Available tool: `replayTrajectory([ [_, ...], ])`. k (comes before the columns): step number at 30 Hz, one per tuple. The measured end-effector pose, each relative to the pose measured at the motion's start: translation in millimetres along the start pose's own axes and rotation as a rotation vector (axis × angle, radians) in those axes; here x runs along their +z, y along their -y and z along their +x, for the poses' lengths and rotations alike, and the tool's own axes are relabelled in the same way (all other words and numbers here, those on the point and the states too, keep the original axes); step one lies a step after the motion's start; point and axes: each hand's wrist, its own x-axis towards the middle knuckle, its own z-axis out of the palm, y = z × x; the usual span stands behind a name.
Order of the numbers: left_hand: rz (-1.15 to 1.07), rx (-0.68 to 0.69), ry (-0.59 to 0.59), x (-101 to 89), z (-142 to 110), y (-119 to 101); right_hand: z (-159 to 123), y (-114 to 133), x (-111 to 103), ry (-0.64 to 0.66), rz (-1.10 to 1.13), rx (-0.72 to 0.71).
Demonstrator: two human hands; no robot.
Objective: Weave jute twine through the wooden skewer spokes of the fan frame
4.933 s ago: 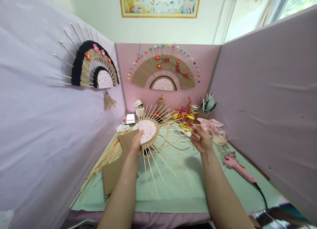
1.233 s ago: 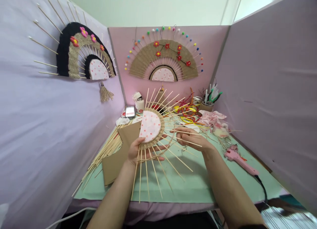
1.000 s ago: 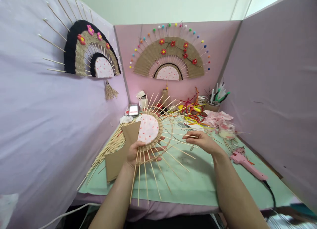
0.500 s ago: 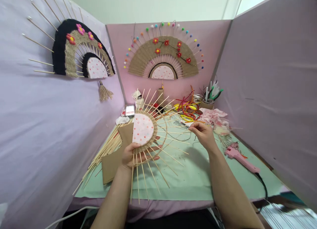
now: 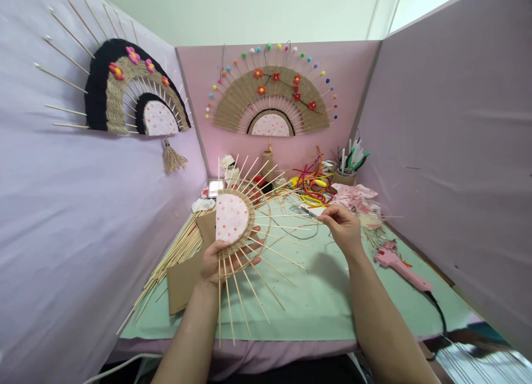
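Note:
My left hand [image 5: 216, 259] grips a half-round woven fan [image 5: 233, 218] by its lower part, thumb in front and fingers spread behind the sticks. The fan has a white centre with pink dots, a braided tan border and thin wooden sticks fanning out to the right. A strand of twine [image 5: 270, 209] curves across the sticks, outside the border. Right of the stick tips, my right hand [image 5: 343, 229] is closed in a pinch. A thin cord seems to run up to its fingertips, partly hidden by them. Just behind lies a slim dark tool [image 5: 308, 211].
Loose sticks [image 5: 166, 262] and cut cardboard [image 5: 183, 284] lie at left. A pink glue gun [image 5: 403, 267] rests at right, its cable over the edge. Behind are coloured pipe cleaners [image 5: 310, 179], dotted cloth [image 5: 355, 195] and a tool pot [image 5: 344, 177]. Finished fans [image 5: 272, 90] hang on the partitions.
The view has tilted up slightly, and the fan sits a little further left in it. The gap between the fan and my pinching right hand is slightly wider. Both grips are unchanged.

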Motion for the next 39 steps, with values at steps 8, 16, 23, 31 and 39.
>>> replayTrajectory([
  [8, 0.090, -0.048, 0.040, 8.2, 0, 1, -1, 4, 4, -0.038, 0.030, -0.019],
  [16, 0.090, -0.051, 0.062, 3.0, -3, 0, 0, 0, 4, 0.113, 0.049, 0.092],
  [23, 0.084, -0.151, 0.122, 0.8, -7, 6, -5, 0, 18, 0.302, -0.111, -0.010],
  [31, 0.129, -0.226, 0.187, 3.1, -6, 13, -15, -2, 34, 0.120, -0.307, -0.053],
  [39, 0.109, -0.211, 0.149, 5.7, -11, 15, -13, -6, 29, -0.029, -0.364, -0.109],
])
